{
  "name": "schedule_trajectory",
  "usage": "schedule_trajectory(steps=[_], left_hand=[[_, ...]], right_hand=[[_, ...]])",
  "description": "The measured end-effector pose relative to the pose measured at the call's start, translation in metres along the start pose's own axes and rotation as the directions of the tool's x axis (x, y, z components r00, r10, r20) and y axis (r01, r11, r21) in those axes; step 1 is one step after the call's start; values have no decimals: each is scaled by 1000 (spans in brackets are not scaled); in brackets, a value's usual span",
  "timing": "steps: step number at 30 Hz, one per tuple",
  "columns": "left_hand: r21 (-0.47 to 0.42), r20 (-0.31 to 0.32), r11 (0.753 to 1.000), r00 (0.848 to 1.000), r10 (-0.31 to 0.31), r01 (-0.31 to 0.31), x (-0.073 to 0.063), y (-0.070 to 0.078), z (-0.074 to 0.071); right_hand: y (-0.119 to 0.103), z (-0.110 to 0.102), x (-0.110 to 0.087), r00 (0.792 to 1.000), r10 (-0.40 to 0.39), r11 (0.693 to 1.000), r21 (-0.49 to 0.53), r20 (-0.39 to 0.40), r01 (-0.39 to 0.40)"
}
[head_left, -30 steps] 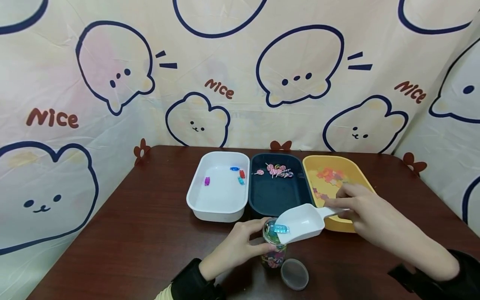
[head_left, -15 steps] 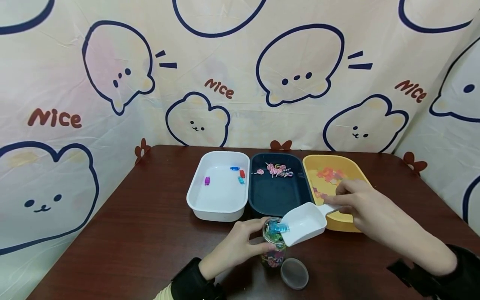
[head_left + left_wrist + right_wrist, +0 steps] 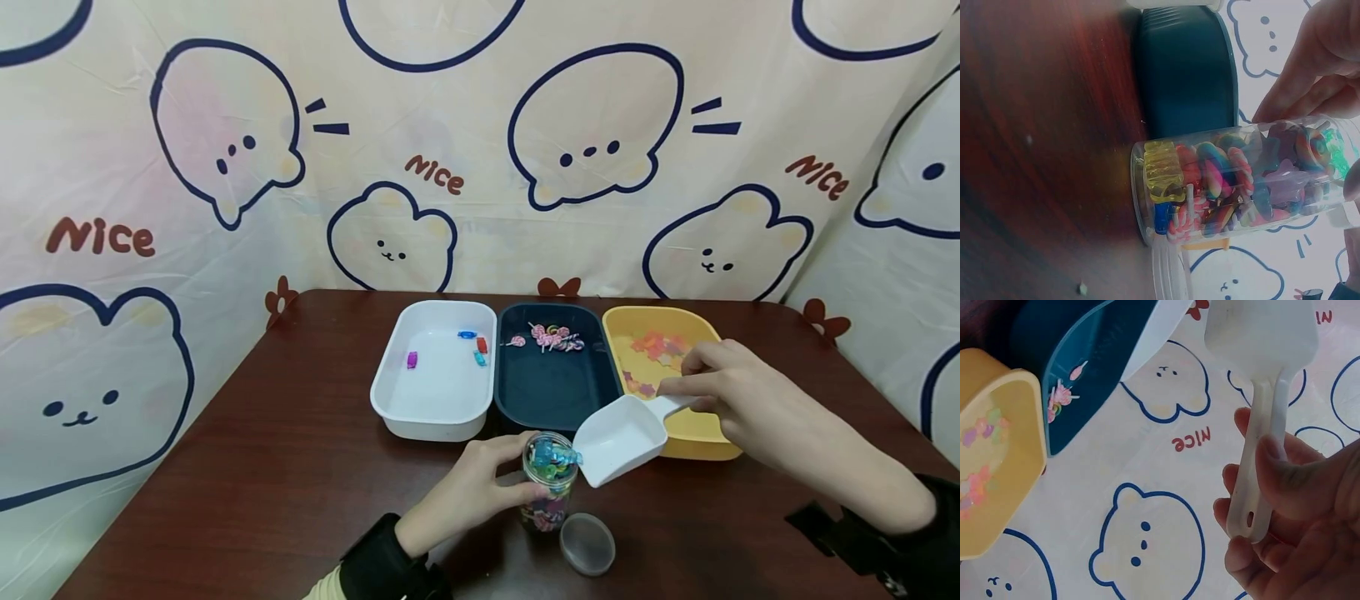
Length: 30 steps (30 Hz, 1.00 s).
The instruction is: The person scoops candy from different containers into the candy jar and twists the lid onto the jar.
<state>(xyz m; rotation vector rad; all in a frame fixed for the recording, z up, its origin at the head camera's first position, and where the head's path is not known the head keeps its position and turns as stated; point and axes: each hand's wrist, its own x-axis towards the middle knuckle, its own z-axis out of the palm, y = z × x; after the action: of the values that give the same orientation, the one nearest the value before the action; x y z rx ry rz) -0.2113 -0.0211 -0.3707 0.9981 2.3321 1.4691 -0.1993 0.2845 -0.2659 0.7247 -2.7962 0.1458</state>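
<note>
In the head view my left hand (image 3: 480, 492) grips a clear jar (image 3: 551, 492) near its rim. The left wrist view shows the jar (image 3: 1235, 181) packed with colourful candies, a yellow one at the bottom. Blue wrapped candy (image 3: 551, 454) sits in the jar's mouth, one end poking over the rim toward the scoop. My right hand (image 3: 738, 400) holds a white scoop (image 3: 622, 437) by its handle, the bare blade tilted beside the jar mouth. Thumb and fingers pinch the scoop's handle (image 3: 1257, 462) in the right wrist view.
Behind the jar stand a white tray (image 3: 431, 404) with several wrapped candies, a dark blue tray (image 3: 555, 396) with lollipops, and a yellow tray (image 3: 697, 450) with small pastel pieces. A clear lid (image 3: 587, 544) lies on the table (image 3: 262, 500) right beside the jar.
The blue candy has slid from the scoop into the jar's mouth. My right hand has drawn the scoop a little right and up; my left hand stays on the jar.
</note>
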Motion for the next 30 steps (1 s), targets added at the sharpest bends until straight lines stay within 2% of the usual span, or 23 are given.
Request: schedule_trajectory(steps=[8, 13, 21, 30], left_hand=[[-3, 8, 1000, 1000, 6, -6, 1, 0, 0], [8, 5, 1000, 1000, 13, -13, 0, 0, 0], [15, 3, 1000, 1000, 8, -8, 0, 0, 0], [5, 1, 1000, 1000, -3, 3, 0, 1, -1]], right_hand=[[0, -3, -2, 1000, 20, 1000, -1, 5, -20], [-1, -2, -4, 999, 19, 999, 30, 48, -20], [-2, -1, -7, 998, -18, 997, 80, 60, 13], [-8, 1, -7, 993, -13, 989, 148, 116, -4]])
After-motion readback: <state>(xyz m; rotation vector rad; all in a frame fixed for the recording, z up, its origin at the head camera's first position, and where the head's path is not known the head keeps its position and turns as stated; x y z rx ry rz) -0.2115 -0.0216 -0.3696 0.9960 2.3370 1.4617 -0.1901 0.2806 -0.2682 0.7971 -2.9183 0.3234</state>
